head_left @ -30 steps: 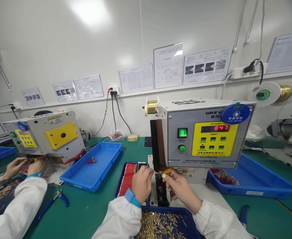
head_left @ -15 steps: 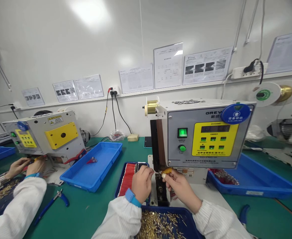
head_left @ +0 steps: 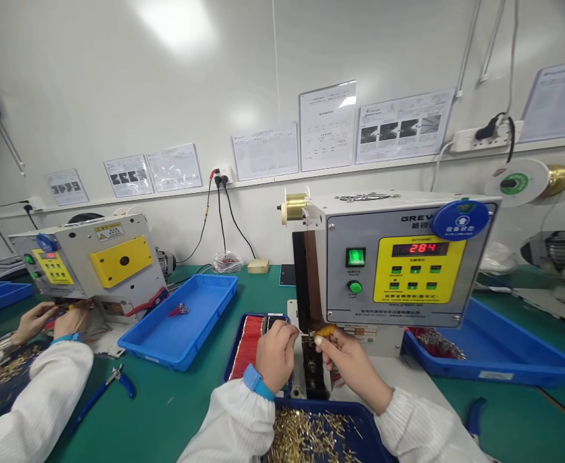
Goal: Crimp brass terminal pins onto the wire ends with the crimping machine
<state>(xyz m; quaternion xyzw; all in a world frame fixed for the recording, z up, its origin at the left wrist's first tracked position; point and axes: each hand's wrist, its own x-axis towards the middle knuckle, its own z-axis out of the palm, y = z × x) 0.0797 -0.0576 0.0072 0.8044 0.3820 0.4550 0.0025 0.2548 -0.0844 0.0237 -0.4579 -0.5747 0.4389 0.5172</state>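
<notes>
Both my hands meet at the working point of a grey crimping machine (head_left: 349, 302), whose red display is lit. My left hand (head_left: 276, 354), with a blue wrist strap, pinches at the left of the machine's die area; whatever is between its fingertips is too small to make out. My right hand (head_left: 349, 360) is closed at the other side, thumb against a forefinger in a yellow covering (head_left: 327, 331). Its fingertips hide what they hold. Below both hands sits a dark blue tray (head_left: 378, 434) of loose gold-coloured metal pins (head_left: 306, 434). Red wires (head_left: 247, 347) lie bundled beside my left hand.
Left of me, a co-worker's hands (head_left: 67, 319) are at a second machine (head_left: 94, 263). A blue tray (head_left: 152, 357) and blue-handled cutters (head_left: 101, 395) lie between us. Another blue tray (head_left: 504, 370) with wire bundles (head_left: 439, 341) stands right of my machine.
The machine's display has gone from dark to showing red digits. My hands keep practically the same pinching pose at the die; the whole view has shifted very slightly.
</notes>
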